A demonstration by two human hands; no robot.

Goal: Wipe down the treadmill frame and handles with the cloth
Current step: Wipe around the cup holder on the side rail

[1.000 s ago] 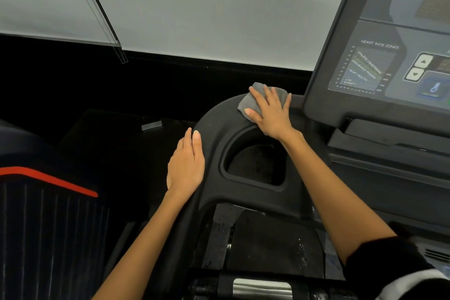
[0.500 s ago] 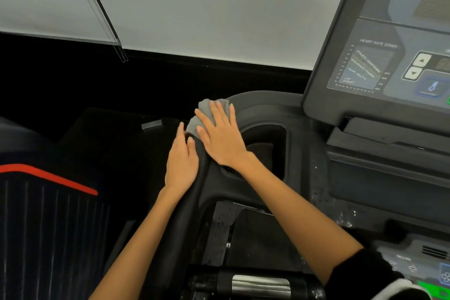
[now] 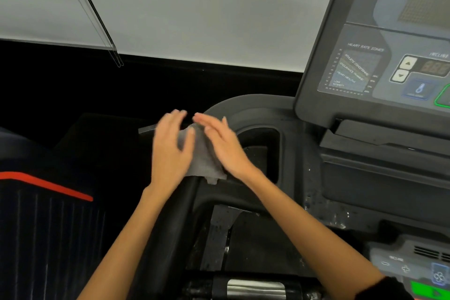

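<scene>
**Both hands on the cloth, mid-frame**

So, nearest the camera at the bottom of the frame there's a shiny metal roller [image 3: 255,287], with the black padded side handle [image 3: 170,231] running up from it. Just above, centre frame, the thin grey cloth [image 3: 203,161] is draped over the top of that handle. Left hand [image 3: 170,153] has its thumb hooked over the cloth's left edge; right hand [image 3: 225,147] lies on it, fingers straight and a bit blurred. Further up right sits the dark recessed cup holder [image 3: 263,151], then the grey console panel [image 3: 365,68].
</scene>
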